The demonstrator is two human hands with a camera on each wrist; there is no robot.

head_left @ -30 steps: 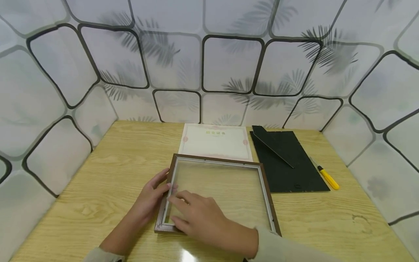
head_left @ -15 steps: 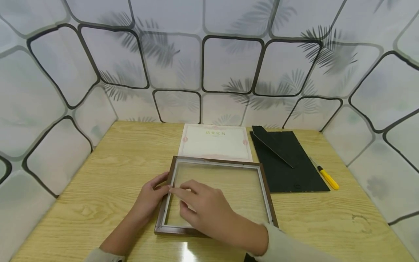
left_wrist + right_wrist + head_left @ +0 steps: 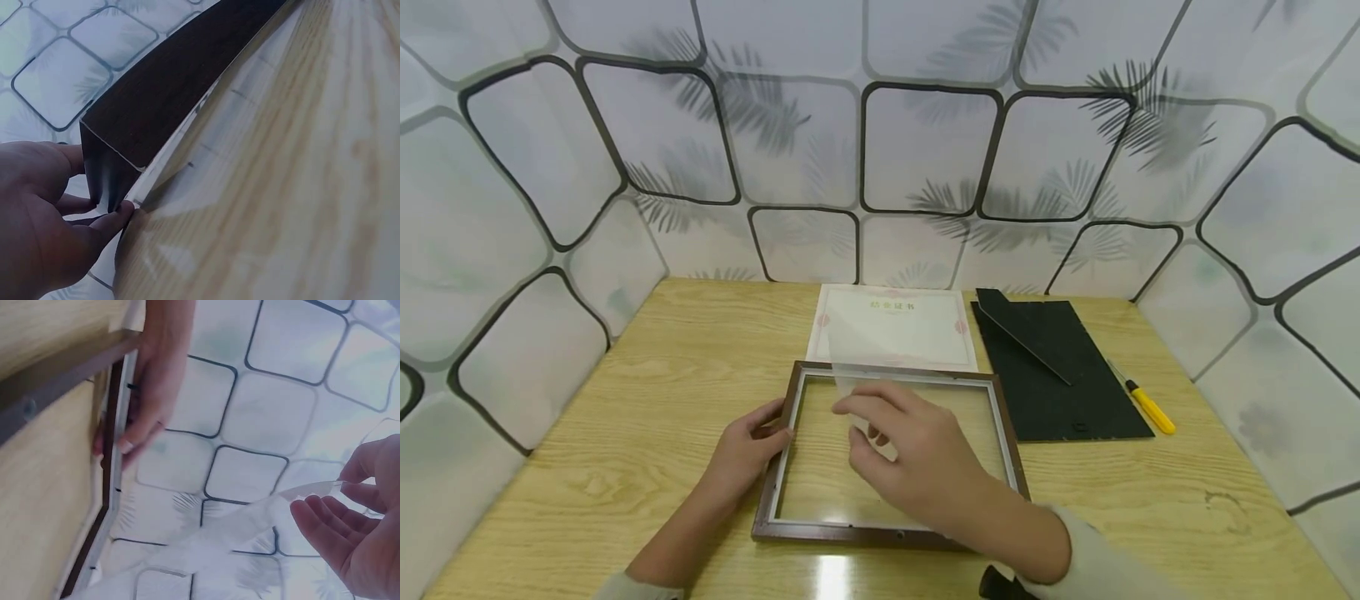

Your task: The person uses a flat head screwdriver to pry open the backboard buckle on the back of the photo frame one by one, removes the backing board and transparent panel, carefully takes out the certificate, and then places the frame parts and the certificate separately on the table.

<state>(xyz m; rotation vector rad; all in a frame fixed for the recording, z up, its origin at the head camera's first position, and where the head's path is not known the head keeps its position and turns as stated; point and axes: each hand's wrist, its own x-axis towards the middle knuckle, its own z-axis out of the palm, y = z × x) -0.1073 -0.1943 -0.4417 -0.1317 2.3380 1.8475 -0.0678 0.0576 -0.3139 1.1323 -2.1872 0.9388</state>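
A brown picture frame [image 3: 820, 532] with a pale inner lip lies on the table. My left hand [image 3: 741, 450] grips its left side, thumb on top; the left wrist view shows the fingers against the frame's corner [image 3: 147, 100]. Above the frame, my right hand [image 3: 917, 454] pinches the edge of a thin clear plastic sheet [image 3: 850, 354]. In the right wrist view the sheet [image 3: 231, 531] hangs from between thumb and fingers, bending away toward the frame. Much of the sheet is hard to make out because it is see-through.
Behind the frame lies a white printed certificate [image 3: 891, 329]. To the right is a black backing board [image 3: 1037, 408] with its stand leg raised. A yellow-handled screwdriver [image 3: 1150, 408] lies beyond it. Patterned cloth walls [image 3: 925, 150] enclose the table's back and sides.
My right hand has moved from the frame's left edge up and to the right, lifting the clear sheet with it. The left hand has stayed on the frame.
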